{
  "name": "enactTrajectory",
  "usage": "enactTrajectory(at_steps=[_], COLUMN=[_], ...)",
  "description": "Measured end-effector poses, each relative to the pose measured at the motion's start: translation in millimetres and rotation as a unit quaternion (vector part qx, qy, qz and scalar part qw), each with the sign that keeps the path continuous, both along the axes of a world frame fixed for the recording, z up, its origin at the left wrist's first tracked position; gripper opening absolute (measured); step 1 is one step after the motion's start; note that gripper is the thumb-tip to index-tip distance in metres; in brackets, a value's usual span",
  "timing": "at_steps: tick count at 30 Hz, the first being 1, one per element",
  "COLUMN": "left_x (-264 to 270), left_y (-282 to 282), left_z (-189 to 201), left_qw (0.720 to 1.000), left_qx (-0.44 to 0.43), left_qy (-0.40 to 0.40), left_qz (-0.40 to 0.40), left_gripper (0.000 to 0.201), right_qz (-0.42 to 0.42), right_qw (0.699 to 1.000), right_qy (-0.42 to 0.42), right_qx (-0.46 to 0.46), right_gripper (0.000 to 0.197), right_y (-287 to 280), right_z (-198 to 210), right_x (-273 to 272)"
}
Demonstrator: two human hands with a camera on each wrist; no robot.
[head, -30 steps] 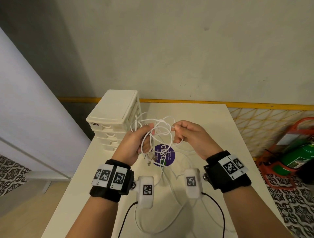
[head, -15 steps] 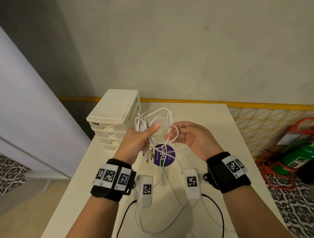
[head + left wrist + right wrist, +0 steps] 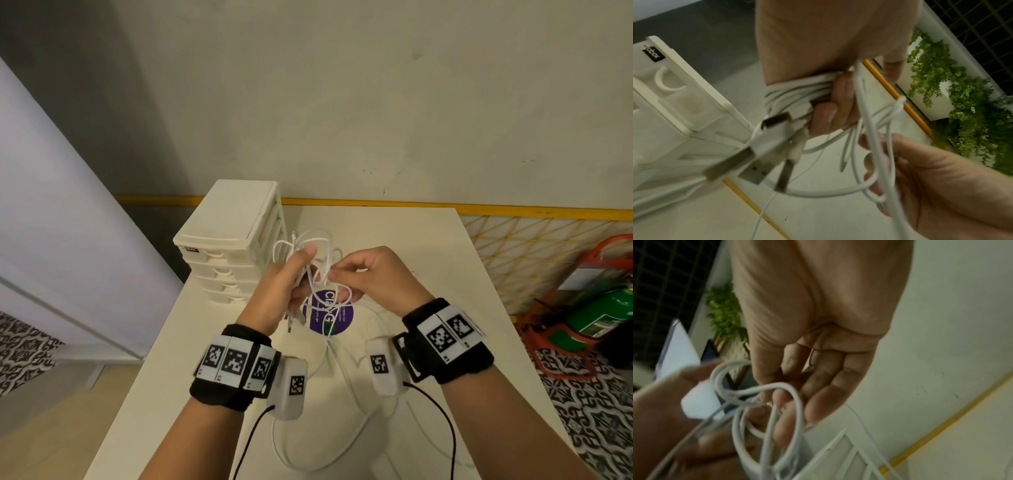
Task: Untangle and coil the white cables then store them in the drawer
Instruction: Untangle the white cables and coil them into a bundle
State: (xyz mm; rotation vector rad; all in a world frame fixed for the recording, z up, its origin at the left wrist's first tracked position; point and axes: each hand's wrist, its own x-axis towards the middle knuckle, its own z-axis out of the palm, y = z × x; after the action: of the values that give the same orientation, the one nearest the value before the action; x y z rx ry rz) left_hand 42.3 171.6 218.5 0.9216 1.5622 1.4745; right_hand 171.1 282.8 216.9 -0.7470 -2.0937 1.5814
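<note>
A tangled bundle of white cables is held above the white table. My left hand grips the bundle, fingers curled round several strands, and several metal USB plugs hang below it. My right hand pinches a loop of the cables close beside the left hand. More white cable trails down onto the table toward me. The cream drawer unit stands at the table's left, its drawers all closed.
A round purple sticker lies on the table under my hands. Black cords run from the wrist cameras. A green cylinder in a red stand sits on the floor to the right. The wall is just behind the table.
My right hand has moved in closer to the left and taken a loop lower in the tangle. The left hand has kept its grip, raised slightly.
</note>
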Motion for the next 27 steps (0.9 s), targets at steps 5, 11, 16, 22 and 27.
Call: enactTrajectory(at_steps=[5, 11, 16, 22, 27], left_x=[4.8, -4.9, -8.4, -24.0, -20.7], left_y=[6.0, 8.6, 9.9, 0.0, 3.7], left_z=[1.8, -6.9, -17.7, -19.2, -19.5], left_qw=[0.983, 0.982, 0.983, 0.982, 0.982], left_qx=[0.006, 0.004, -0.039, -0.04, -0.032], left_qy=[0.168, 0.151, 0.088, 0.061, 0.08], left_qz=[0.069, 0.115, 0.154, 0.175, 0.169], left_gripper=[0.043, 0.038, 0.032, 0.029, 0.025], right_qz=[-0.043, -0.074, -0.076, -0.147, -0.138], right_qw=[0.981, 0.985, 0.986, 0.981, 0.989], right_qy=[-0.03, 0.013, 0.027, 0.093, -0.05], right_qx=[0.186, 0.156, 0.148, 0.088, 0.036], right_gripper=[0.024, 0.005, 0.018, 0.017, 0.037], right_y=[-1.3, -2.4, -3.8, 8.3, 21.1], right_z=[-9.4, -19.9, -23.8, -16.3, -25.5], right_x=[-6.1, -8.1, -6.2, 9.5, 10.7])
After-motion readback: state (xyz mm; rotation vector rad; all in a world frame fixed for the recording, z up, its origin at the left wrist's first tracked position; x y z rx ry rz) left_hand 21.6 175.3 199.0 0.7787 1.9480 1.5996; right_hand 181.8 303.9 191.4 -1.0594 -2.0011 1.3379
